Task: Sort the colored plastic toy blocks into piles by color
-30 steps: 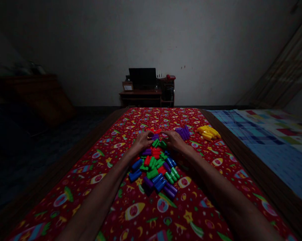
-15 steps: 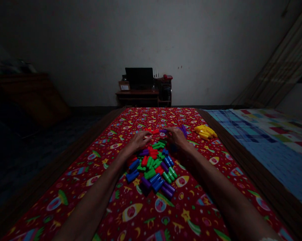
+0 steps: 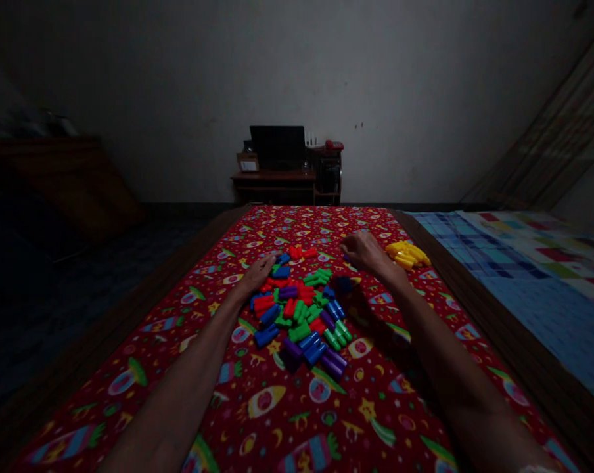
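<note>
Colored blocks [image 3: 301, 322] lie heaped on the red cloth [image 3: 376, 407]. Our left hand [image 3: 258, 271] rests flat at their 10 o'clock, fingers together. Our right hand [image 3: 367, 251] sits at 1 o'clock beside the yellow blocks [image 3: 408, 255], fingers curled; we cannot tell whether they pinch anything.

I see my left hand [image 3: 257, 272] lying palm down at the far left edge of the mixed pile of blocks [image 3: 304, 318], its fingers stretched out and touching a blue block [image 3: 280, 270]. My right hand [image 3: 366, 251] is beyond the pile, just beside the yellow blocks [image 3: 408, 255], and its grip is too dim to read. Everything rests on the red patterned cloth [image 3: 277, 407]. A desk [image 3: 277, 179] stands at the far wall.
</note>
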The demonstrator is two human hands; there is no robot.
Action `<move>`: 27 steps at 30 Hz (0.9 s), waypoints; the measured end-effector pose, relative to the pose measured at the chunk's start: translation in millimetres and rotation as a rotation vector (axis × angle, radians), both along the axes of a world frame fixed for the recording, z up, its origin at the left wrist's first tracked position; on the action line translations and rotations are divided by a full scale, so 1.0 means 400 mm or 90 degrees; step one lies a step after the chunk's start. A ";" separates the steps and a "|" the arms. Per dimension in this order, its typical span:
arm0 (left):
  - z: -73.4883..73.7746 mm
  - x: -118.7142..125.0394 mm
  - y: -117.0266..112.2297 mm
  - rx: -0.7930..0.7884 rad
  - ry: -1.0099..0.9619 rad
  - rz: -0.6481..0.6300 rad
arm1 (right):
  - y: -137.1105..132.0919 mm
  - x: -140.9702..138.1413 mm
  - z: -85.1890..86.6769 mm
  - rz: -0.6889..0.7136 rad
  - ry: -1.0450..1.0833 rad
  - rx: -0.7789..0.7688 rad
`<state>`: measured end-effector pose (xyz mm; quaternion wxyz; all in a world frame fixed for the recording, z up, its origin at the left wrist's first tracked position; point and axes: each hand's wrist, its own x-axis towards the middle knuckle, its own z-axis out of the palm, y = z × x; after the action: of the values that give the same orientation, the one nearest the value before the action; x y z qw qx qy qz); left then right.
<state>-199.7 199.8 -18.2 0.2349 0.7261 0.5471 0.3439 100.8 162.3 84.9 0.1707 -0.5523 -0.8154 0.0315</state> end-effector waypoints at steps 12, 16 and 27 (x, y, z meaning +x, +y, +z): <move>0.019 0.006 -0.019 0.003 -0.064 0.011 | -0.155 -0.038 -0.040 0.243 -0.112 -0.166; 0.027 0.008 -0.021 0.009 -0.055 0.011 | -0.065 0.047 -0.040 0.128 0.052 -0.094; 0.036 0.012 -0.021 0.017 -0.024 0.024 | 0.016 0.103 -0.134 0.029 0.446 -0.183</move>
<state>-194.8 191.5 -3.9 0.2289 0.7119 0.5515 0.3695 141.8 168.7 31.3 0.3591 -0.5079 -0.7069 0.3367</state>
